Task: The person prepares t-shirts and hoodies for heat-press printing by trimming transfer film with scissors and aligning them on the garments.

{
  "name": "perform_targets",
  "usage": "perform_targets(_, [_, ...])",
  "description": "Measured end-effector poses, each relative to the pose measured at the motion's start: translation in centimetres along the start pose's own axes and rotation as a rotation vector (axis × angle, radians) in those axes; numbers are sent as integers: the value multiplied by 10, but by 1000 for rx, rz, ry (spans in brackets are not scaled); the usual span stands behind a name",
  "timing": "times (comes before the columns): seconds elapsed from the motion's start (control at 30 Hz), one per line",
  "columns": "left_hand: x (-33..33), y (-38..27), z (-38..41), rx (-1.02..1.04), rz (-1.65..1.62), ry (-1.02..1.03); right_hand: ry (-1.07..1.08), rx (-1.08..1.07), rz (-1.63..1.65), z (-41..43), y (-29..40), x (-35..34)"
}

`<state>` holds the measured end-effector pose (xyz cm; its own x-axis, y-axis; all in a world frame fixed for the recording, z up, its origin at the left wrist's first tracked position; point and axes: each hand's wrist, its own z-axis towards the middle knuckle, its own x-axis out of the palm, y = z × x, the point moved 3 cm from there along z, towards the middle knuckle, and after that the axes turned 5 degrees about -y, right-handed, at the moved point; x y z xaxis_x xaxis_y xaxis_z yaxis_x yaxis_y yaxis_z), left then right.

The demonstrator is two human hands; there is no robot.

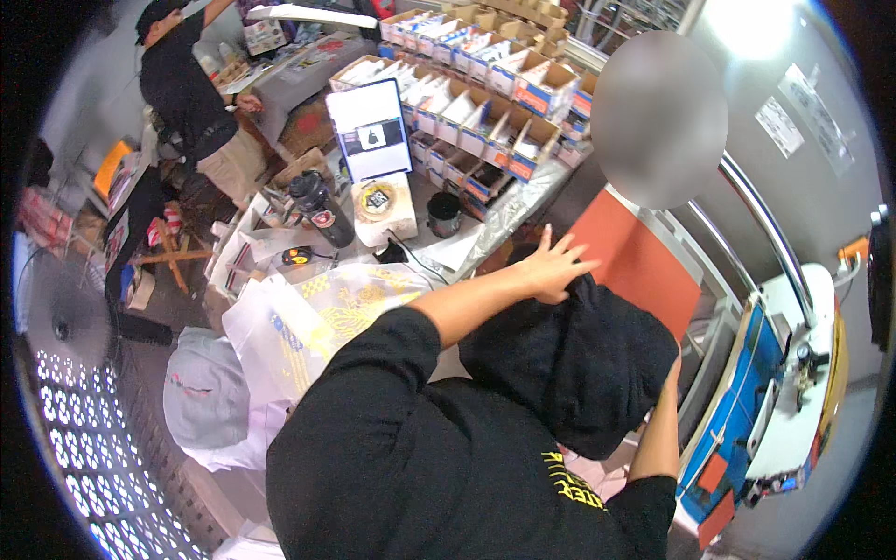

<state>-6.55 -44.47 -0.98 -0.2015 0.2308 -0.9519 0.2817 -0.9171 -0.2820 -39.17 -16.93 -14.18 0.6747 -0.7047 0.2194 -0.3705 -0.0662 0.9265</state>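
A black cloth garment (pixel 574 357) lies bunched before me, against the near end of a flat orange-red board (pixel 630 259). Over the garment's far left edge my left hand (pixel 558 268) is spread, fingers apart, its fingertips at the board's left edge. At the garment's right side my right hand (pixel 673 374) is mostly hidden by the cloth, so its fingers cannot be made out. The far end of the board runs under a blurred oval patch that hides what is there.
To the left stand an open laptop (pixel 367 129), a black tumbler (pixel 323 210), a black cup (pixel 444 213) and printed plastic bags (pixel 315 315). Cardboard bins (pixel 483 126) line the back. A fan (pixel 63 325) and a co-worker (pixel 189 91) are farther left; metal rails (pixel 770 231) rise at right.
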Motion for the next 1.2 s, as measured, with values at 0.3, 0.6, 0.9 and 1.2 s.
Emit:
perform_targets(0.3, [-48, 2, 12, 309, -710, -281, -382, -468, -699, -72, 65, 46])
perform_targets(0.6, [-139, -17, -39, 373, -572, -441, -683, -870, -879, -265, 137, 21])
perform_targets(0.9, [-172, -16, -79, 220, -441, -398, -493, -740, -1036, -317, 188, 57])
perform_targets(1.2, [-159, 10, -113, -18, -572, -281, -278, -305, -1065, -310, 166, 46])
